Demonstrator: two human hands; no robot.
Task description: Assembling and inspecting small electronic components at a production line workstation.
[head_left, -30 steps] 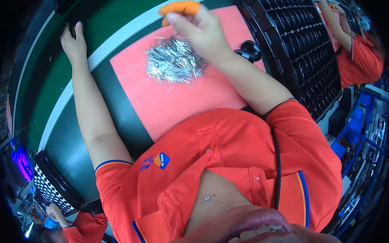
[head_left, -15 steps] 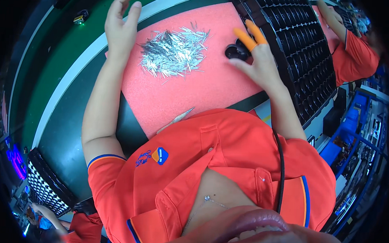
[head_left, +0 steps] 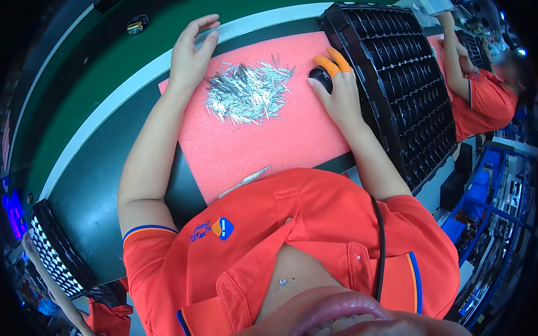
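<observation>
Spread on the pink foam mat [head_left: 264, 147] lies a heap of thin silver metal pins [head_left: 248, 96]. My left hand [head_left: 193, 56] is beyond the heap's left side, over the mat's far left edge, thumb and fingers apart with nothing in them. My right hand [head_left: 341, 96] is at the right of the mat, two fingers in orange finger cots. Its thumb and fingers close around a glossy black round part [head_left: 321, 78], partly hidden by the hand. A slim pointed light-coloured tool [head_left: 248, 180] lies at the mat's near edge by my shirt.
Stacked black trays [head_left: 396, 83] with rows of round pockets border the mat on the right. Under the mat is a dark green table [head_left: 108, 180]. Another tray [head_left: 56, 249] holds white pieces at the lower left. A co-worker [head_left: 484, 104] in red sits beyond the trays.
The whole view has shifted. My right thumb and fingers have drawn closer around the black part. My left hand's fingers are more bent than before. The co-worker on the right has a hand raised.
</observation>
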